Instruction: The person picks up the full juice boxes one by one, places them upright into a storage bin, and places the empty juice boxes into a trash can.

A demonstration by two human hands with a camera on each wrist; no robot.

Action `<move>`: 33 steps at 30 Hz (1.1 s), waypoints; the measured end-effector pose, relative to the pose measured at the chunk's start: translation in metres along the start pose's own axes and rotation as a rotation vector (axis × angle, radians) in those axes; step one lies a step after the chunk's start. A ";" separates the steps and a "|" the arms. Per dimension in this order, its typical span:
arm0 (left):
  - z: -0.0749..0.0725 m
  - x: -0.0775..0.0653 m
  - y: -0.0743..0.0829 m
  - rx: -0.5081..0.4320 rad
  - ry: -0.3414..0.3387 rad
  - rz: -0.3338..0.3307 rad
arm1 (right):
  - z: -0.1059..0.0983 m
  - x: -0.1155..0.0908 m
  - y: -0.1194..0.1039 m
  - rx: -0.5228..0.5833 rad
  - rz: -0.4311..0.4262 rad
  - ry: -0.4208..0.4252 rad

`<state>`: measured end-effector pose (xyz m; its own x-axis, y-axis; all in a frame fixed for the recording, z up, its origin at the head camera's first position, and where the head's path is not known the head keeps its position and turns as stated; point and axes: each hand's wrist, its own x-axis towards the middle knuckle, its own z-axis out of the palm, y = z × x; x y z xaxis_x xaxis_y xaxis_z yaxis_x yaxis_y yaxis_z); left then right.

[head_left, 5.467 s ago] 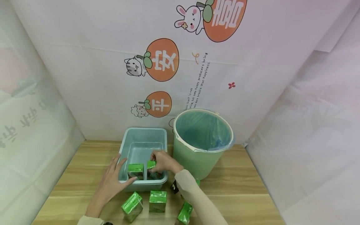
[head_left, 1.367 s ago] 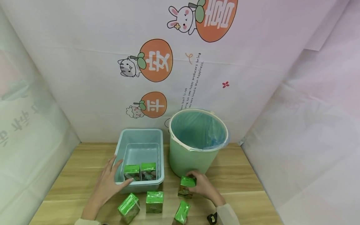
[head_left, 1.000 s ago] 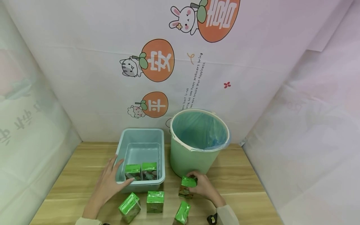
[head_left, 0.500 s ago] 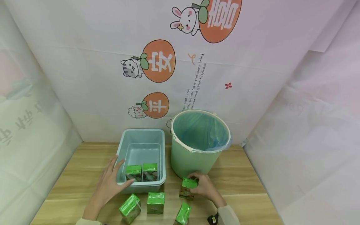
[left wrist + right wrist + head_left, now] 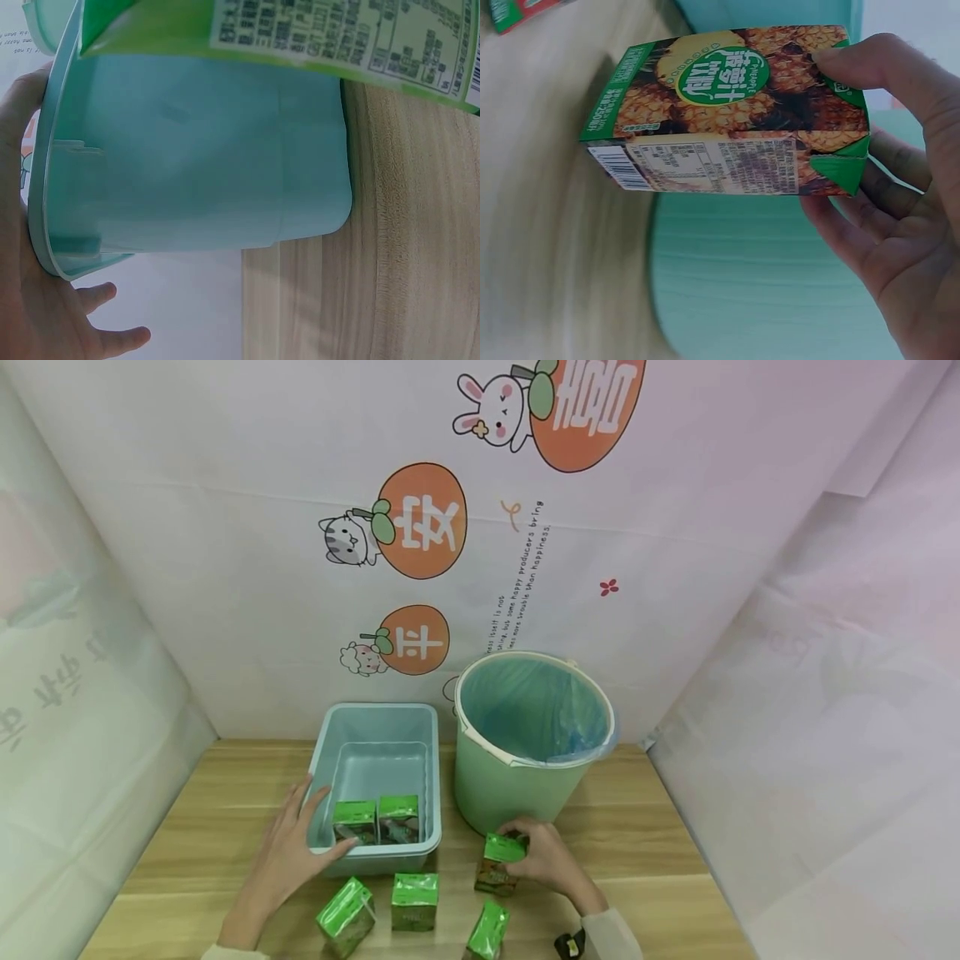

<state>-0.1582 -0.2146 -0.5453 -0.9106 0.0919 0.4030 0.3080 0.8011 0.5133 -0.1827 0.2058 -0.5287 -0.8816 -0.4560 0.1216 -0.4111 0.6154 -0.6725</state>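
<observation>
A pineapple juice carton (image 5: 727, 97) stands on the table by the bin; in the right wrist view my right hand (image 5: 900, 247) grips its top end between thumb and fingers. In the head view the right hand (image 5: 542, 856) comes at this carton (image 5: 498, 868) from the right. My left hand (image 5: 288, 852) lies over the front left corner of a blue plastic tub (image 5: 432, 760), fingers spread along the rim, thumb at the front edge. Inside the tub, two green-topped cartons (image 5: 354, 817) stand side by side at the front.
Three more cartons stand on the table: one tilted at the left (image 5: 347, 914), an upright carton (image 5: 415, 902) before the tub, and another carton (image 5: 487, 931) near the front edge. A green lined bin (image 5: 502, 785) stands right of the tub, against the printed back wall.
Seconds ago my right hand was inside the tub holding a carton; that carton now stands there. The right hand has since moved right to the carton by the bin. The left hand stays put.
</observation>
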 end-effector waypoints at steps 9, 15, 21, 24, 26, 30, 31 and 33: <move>-0.003 -0.001 0.001 -0.005 -0.015 -0.015 | -0.017 0.006 -0.034 -0.062 -0.071 0.030; -0.004 -0.004 0.002 -0.001 -0.030 -0.031 | -0.028 0.008 -0.056 -0.093 -0.119 0.036; -0.002 -0.004 0.002 0.011 -0.034 -0.036 | -0.040 0.015 -0.079 -0.103 -0.197 0.049; -0.002 -0.004 0.002 0.010 -0.027 -0.034 | -0.045 0.022 -0.089 -0.122 -0.234 0.053; -0.002 -0.003 0.002 0.010 -0.023 -0.031 | -0.047 0.027 -0.094 -0.139 -0.254 0.053; -0.004 -0.001 0.001 0.006 -0.036 -0.036 | -0.050 0.038 -0.105 -0.154 -0.268 0.043; -0.004 -0.001 0.001 0.006 -0.043 -0.038 | -0.050 0.041 -0.107 -0.156 -0.273 0.039; -0.004 0.000 0.002 0.006 -0.056 -0.045 | -0.053 0.046 -0.113 -0.164 -0.276 0.025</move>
<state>-0.1564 -0.2159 -0.5414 -0.9376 0.0888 0.3361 0.2649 0.8085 0.5255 -0.1890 0.1486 -0.4085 -0.7360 -0.6057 0.3024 -0.6658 0.5668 -0.4852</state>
